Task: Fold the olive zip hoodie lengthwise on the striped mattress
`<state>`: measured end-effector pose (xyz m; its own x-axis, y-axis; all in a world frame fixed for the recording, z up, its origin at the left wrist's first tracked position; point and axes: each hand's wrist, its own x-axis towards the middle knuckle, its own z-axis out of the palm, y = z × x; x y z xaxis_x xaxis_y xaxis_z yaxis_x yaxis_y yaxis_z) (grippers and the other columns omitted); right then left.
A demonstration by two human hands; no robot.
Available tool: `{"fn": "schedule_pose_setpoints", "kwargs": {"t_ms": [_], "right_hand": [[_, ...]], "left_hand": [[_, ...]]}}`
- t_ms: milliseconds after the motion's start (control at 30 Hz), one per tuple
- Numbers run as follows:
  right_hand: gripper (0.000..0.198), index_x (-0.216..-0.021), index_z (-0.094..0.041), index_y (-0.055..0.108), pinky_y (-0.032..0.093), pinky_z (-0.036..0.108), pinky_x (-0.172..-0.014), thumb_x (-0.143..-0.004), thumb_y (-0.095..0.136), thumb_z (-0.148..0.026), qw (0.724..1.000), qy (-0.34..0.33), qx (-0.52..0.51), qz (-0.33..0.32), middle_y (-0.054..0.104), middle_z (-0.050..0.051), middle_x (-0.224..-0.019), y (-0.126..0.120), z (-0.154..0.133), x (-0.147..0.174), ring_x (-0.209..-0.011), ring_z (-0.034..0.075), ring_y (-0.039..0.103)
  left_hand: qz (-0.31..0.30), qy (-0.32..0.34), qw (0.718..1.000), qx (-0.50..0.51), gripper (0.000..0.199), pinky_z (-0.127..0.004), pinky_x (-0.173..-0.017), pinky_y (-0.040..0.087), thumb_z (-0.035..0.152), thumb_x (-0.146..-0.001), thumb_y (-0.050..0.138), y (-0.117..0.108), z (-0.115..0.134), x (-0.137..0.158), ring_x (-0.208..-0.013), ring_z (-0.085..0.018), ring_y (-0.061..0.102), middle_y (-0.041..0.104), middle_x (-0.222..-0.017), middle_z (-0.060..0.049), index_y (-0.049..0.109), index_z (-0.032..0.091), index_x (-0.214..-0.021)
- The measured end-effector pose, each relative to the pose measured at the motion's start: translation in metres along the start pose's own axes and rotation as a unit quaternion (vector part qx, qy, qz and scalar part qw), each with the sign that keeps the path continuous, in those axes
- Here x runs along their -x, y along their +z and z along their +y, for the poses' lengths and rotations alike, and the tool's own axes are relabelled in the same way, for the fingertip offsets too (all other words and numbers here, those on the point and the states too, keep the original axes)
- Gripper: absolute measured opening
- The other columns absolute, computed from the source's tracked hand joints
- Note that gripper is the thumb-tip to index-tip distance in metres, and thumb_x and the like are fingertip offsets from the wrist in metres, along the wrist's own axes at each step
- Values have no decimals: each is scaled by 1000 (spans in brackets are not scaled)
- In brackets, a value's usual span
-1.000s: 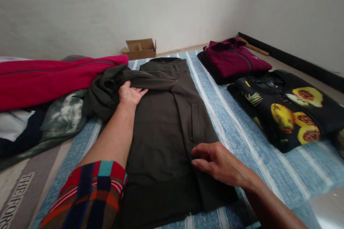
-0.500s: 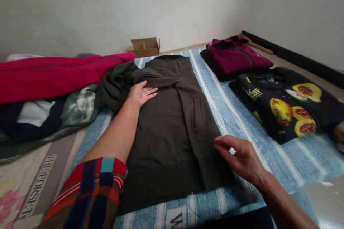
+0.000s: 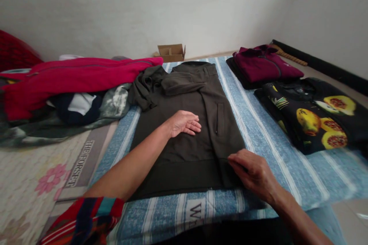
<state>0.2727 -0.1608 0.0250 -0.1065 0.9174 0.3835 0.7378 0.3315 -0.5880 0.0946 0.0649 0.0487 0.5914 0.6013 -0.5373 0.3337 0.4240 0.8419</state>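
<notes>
A dark olive jacket (image 3: 186, 147) lies spread in front of me, partly folded, with one zipped pocket facing up and a bunched sleeve at its upper left. Over its middle, my left hand (image 3: 185, 123) is open, with its fingers extended together and pointing right. My right hand (image 3: 251, 170) is closed at the jacket's lower right edge, its fingers pinched on the cloth by the hem. The tips of those fingers are partly hidden.
Under the jacket runs a blue and white striped cloth (image 3: 267, 141). A pink garment (image 3: 86, 80) tops a pile of clothes on the left. Folded maroon (image 3: 264, 65) and fruit-print (image 3: 313, 115) garments lie to the right. Beside the wall is a cardboard box (image 3: 171, 52).
My left hand has moved from the jacket's upper left side toward me and right, over its middle. My right hand stays by the lower right edge. The view has shifted left.
</notes>
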Motion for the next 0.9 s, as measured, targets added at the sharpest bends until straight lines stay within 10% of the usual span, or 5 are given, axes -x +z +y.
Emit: {"fn": "schedule_pose_setpoints", "kwargs": {"t_ms": [367, 633, 900], "right_hand": [[19, -98, -17, 60, 43, 26, -62, -92, 41, -15, 999, -17, -32, -23, 62, 5, -78, 8, -15, 9, -71, 15, 56], [20, -99, -17, 59, 44, 27, -64, -92, 41, -11, 998, -38, -40, -41, 63, 6, -81, 12, -24, 19, -75, 16, 57], [22, -97, -16, 59, 47, 28, -64, -91, 40, -9, 997, -69, 1, -25, 63, 6, -79, 17, -25, 24, -73, 16, 58]], "left_hand": [[75, -4, 977, -202, 72, -21, -41, 45, 27, -77, 62, 84, -24, 27, -49, -18, 63, 58, -57, 3, 26, 12, -137], [65, 26, 970, -233, 87, -21, -41, 43, 13, -70, 62, 83, -35, 22, -44, -15, 60, 58, -57, 5, 16, 12, -143], [157, 170, 903, -363, 72, -27, -69, 50, 19, -68, 66, 81, -54, 47, -69, -17, 64, 65, -69, 2, 39, 16, -135]]}}
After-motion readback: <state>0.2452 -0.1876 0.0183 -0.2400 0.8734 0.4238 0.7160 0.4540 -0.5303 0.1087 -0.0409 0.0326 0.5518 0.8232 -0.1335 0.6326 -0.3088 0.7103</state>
